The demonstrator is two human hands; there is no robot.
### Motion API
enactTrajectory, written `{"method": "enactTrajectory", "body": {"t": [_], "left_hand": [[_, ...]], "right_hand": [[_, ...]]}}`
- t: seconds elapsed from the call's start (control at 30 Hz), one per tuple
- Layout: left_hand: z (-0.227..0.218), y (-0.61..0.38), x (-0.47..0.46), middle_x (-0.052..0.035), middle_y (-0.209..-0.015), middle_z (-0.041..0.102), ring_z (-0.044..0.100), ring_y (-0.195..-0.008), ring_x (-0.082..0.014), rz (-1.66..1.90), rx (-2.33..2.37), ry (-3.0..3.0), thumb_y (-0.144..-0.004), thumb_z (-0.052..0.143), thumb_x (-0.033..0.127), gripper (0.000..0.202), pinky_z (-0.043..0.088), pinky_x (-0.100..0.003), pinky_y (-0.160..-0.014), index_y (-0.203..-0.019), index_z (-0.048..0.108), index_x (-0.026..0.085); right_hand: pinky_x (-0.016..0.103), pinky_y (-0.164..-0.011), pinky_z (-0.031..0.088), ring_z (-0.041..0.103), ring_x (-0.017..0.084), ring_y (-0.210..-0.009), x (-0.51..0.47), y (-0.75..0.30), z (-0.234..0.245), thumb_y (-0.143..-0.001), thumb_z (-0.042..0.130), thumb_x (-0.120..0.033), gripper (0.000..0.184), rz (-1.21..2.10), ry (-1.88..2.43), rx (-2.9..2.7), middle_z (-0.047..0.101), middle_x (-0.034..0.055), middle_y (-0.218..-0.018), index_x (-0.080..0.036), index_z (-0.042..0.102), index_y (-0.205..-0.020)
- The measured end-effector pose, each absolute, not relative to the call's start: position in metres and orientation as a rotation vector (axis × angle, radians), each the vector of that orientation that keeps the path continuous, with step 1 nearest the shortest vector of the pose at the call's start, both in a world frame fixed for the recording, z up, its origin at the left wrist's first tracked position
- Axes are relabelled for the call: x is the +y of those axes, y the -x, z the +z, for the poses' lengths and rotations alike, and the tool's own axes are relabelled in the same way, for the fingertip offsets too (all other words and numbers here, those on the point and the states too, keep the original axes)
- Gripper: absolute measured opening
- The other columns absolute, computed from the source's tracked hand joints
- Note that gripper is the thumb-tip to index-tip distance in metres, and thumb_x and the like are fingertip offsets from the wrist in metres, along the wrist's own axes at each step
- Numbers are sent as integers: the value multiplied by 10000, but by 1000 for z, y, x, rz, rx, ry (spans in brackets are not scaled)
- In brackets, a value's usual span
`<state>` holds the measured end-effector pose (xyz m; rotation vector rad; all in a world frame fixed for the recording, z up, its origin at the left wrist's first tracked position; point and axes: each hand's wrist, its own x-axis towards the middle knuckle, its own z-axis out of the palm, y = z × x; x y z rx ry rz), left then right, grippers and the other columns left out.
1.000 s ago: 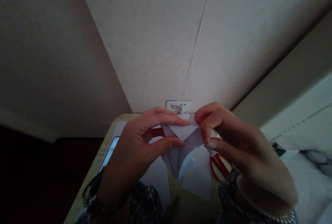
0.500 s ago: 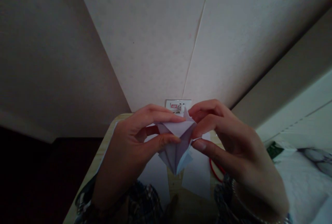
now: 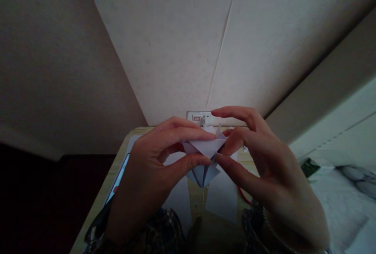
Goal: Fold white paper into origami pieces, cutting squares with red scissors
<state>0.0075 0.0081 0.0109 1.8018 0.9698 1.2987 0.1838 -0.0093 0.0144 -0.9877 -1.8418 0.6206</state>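
A small folded piece of white paper [image 3: 208,147], with pointed flaps and a tapered lower end, is held up between my two hands above the table. My left hand [image 3: 164,156] pinches its left side, the fingers along the upper edge and the thumb on the front face. At its right side, my right hand [image 3: 254,156] grips a flap between thumb and bent index finger, while another finger stretches out toward the wall. The far side of the folded paper is hidden by my fingers.
Below is a wooden table [image 3: 198,205] with white paper sheets [image 3: 221,197] on it. A phone [image 3: 120,179] with a lit screen lies at the left, partly under my arm. A red loop [image 3: 243,196] shows at the right. Behind stands the wall with a socket and plug [image 3: 199,118].
The folded paper has shifted slightly right and tilted, its lower tip now higher. One finger of my right hand has lifted and straightened. More of the phone shows.
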Motion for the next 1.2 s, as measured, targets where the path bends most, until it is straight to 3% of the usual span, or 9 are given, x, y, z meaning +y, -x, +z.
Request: {"method": "enactTrajectory", "body": {"t": [0.3,0.83,1.2], "left_hand": [[13,-10,3,37,-880,674,646,-794,-131,1355,996,-1855,-690,752,121,224,549,-199,-676,-827,741,298],[11,-15,1,32,-911,674,631,-851,-157,1399,1070,-1916,-723,730,161,207,539,-274,-794,-862,729,315],[10,-20,-2,63,-888,660,613,-859,-126,1428,1124,-1874,-739,726,144,213,516,-234,-816,-852,712,324]], "right_hand": [[455,-930,469,479,306,-1203,-12,-187,16,-799,662,-199,108,574,992,-1801,520,30,-1271,-251,670,-705],[488,-944,448,490,306,-1176,-14,-187,17,-798,648,-186,109,555,1020,-1779,525,34,-1272,-245,644,-705],[463,-936,452,512,278,-1145,-12,-182,16,-848,602,-194,107,488,1006,-1765,557,44,-1205,-255,647,-773]]}}
